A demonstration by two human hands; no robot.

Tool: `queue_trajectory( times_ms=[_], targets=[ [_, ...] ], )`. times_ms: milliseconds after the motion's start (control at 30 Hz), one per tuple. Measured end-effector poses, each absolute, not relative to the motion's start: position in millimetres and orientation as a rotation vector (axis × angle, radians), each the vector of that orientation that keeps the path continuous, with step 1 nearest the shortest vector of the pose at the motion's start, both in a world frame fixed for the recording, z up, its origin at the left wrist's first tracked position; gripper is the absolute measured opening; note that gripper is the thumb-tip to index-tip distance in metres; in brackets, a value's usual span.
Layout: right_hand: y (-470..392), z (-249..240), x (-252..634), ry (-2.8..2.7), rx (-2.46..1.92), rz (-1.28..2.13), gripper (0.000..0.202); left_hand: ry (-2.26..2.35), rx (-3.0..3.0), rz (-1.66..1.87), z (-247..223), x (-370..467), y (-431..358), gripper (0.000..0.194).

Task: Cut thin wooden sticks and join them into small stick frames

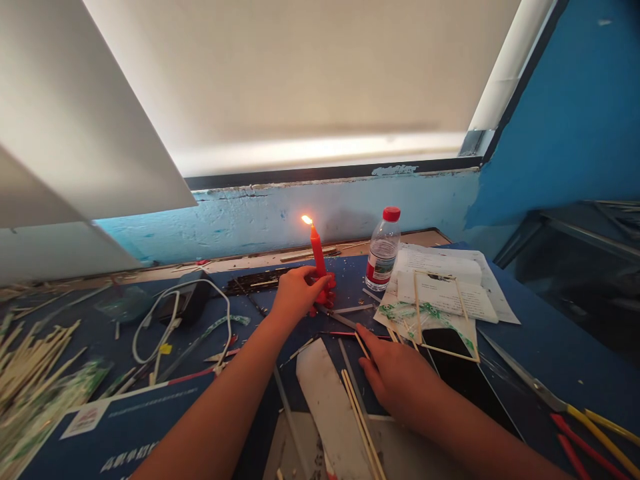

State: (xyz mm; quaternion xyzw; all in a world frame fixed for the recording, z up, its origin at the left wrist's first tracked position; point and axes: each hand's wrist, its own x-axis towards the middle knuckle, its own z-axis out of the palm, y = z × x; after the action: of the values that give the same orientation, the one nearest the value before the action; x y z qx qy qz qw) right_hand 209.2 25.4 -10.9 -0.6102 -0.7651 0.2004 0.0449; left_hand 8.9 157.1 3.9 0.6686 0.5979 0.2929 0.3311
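Note:
A lit red candle [318, 252] stands upright near the far side of the blue table, its flame leaning left. My left hand [299, 292] is closed around its lower part, where red wax has gathered in lumps. To the right, my right hand [393, 363] pinches a thin grey strip [342, 321], whose far tip points at the candle's foot; I cannot make out its exact kind. Beneath my hands lie a white board piece [327, 400], thin wooden sticks [361, 420] and a translucent stick [353, 309].
A red-capped water bottle [383, 257] stands on the right by papers [450, 280], a thin wooden frame [465, 307] and a black phone [465, 380]. Scissors [543, 393] lie far right. On the left are a white cable [229, 313], a blue book [125, 427] and many sticks [35, 360].

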Motion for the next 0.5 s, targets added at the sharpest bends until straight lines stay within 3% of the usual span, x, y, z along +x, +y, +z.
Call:
queue_trajectory(
  times_ms=[500],
  targets=[
    [25.2,-9.4,209.1,-2.338,-1.857,0.619,0.060,1.533,1.643,0.717,9.1,12.5,154.1,0.034]
  ],
)
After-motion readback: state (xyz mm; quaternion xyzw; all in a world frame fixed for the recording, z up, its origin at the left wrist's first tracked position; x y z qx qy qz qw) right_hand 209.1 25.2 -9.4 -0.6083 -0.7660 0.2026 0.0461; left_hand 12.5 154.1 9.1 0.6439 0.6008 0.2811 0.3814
